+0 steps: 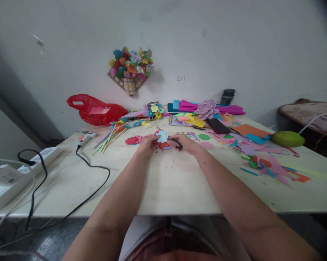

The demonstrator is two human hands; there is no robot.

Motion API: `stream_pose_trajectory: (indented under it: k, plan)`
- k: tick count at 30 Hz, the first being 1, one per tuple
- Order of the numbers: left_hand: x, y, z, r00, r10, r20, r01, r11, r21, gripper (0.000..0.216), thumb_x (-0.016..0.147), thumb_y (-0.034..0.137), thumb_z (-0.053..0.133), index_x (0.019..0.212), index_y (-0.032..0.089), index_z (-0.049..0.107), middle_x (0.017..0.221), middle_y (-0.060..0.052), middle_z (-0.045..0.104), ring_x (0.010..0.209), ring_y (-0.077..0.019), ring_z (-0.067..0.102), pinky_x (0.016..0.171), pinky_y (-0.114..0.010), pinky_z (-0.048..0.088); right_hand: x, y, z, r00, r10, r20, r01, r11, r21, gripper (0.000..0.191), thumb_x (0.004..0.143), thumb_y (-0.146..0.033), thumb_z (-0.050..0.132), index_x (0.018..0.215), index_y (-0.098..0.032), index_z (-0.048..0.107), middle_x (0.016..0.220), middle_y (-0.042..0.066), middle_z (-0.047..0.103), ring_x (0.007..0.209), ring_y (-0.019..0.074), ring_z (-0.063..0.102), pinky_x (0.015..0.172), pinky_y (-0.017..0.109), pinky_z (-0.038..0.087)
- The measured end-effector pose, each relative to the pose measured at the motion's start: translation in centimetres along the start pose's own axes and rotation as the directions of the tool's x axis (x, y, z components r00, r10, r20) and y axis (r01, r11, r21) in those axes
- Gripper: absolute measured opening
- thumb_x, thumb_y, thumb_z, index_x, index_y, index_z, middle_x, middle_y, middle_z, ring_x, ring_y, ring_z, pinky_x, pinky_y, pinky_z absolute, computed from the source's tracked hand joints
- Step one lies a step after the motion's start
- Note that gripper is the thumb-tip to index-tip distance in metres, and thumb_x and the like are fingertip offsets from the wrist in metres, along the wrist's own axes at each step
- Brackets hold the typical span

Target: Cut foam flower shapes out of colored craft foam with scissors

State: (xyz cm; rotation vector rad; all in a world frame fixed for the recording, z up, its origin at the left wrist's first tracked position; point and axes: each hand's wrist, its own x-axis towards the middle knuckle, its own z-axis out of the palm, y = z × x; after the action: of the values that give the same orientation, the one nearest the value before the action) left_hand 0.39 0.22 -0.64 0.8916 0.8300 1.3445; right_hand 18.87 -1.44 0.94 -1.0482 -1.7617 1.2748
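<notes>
My left hand (pixel 148 143) pinches a light-blue paper flower shape (pixel 162 136) with a scalloped edge; red paper shows behind it. Black-handled scissors (pixel 177 143) are in my right hand (pixel 186 143), close to the right side of the blue shape. Two thin dark tips stick up past the paper, though the blades themselves are mostly hidden. Just left of my left hand lies a stack of red scalloped paper shapes (pixel 133 140). Small red scraps (pixel 159 149) are scattered on the table under my hands.
A hot glue gun (pixel 86 137) with a black cord and a power strip (pixel 24 174) are on the left. Behind are a red plastic bag (pixel 94 112) and a paper bouquet (pixel 155 110). On the right lie a phone (pixel 218 126), paper scraps (pixel 272 165) and a green oval object (pixel 288 139).
</notes>
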Motion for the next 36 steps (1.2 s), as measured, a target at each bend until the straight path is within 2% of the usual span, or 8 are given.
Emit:
stream_pose_trajectory:
  k: [25, 36]
  plan:
    - [0.26, -0.13, -0.42, 1.0, 0.013, 0.01, -0.014, 0.999, 0.033, 0.022, 0.054, 0.016, 0.078, 0.053, 0.013, 0.056, 0.055, -0.002, 0.06, 0.053, -0.0112, 0.057, 0.056, -0.024, 0.05, -0.14, -0.33, -0.02, 1.0, 0.015, -0.017, -0.015, 1.0, -0.022, 0.028, 0.061, -0.036, 0.074, 0.067, -0.014, 0.058, 0.044, -0.007, 0.044, 0.036, 0.0054, 0.037, 0.036, 0.019, 0.029]
    - [0.2, -0.03, -0.31, 0.999, 0.034, 0.02, -0.035, 0.998, 0.05, 0.028, 0.051, 0.018, 0.079, 0.048, 0.015, 0.051, 0.048, 0.002, 0.053, 0.049, -0.0096, 0.054, 0.056, -0.024, 0.05, -0.13, -0.37, -0.18, 0.999, 0.013, -0.033, -0.014, 1.0, -0.024, 0.027, 0.062, -0.035, 0.075, 0.067, -0.013, 0.06, 0.043, -0.006, 0.044, 0.036, 0.0055, 0.036, 0.035, 0.02, 0.03]
